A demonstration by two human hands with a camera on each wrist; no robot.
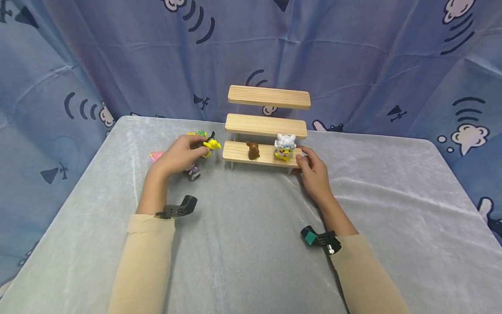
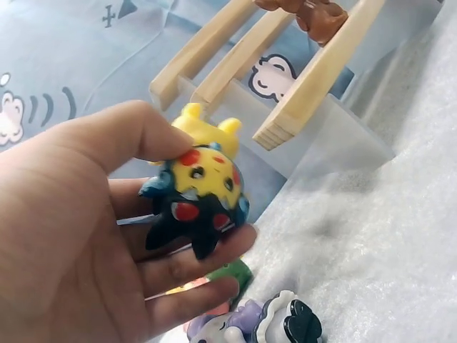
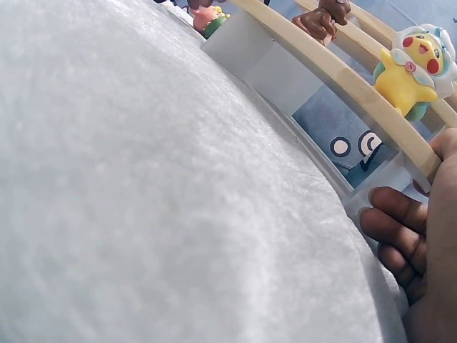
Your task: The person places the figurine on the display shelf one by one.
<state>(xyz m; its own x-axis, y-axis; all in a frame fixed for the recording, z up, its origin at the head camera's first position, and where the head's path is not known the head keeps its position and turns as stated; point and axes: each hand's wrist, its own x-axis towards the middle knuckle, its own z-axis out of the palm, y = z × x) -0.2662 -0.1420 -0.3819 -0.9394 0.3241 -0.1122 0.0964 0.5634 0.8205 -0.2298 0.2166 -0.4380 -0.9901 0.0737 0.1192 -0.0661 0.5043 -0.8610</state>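
Yellow figurine (image 2: 203, 177) pinched in left hand (image 1: 178, 155), shelf (image 1: 266, 125) gripped at four o'clock by right hand (image 1: 315, 176), liable to tip if jolted.

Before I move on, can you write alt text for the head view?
The left hand pinches a yellow figurine left of a three-tier wooden stand, while the right hand grips the right end of its lowest shelf. On that shelf sit a brown figurine and a white-hooded yellow one.
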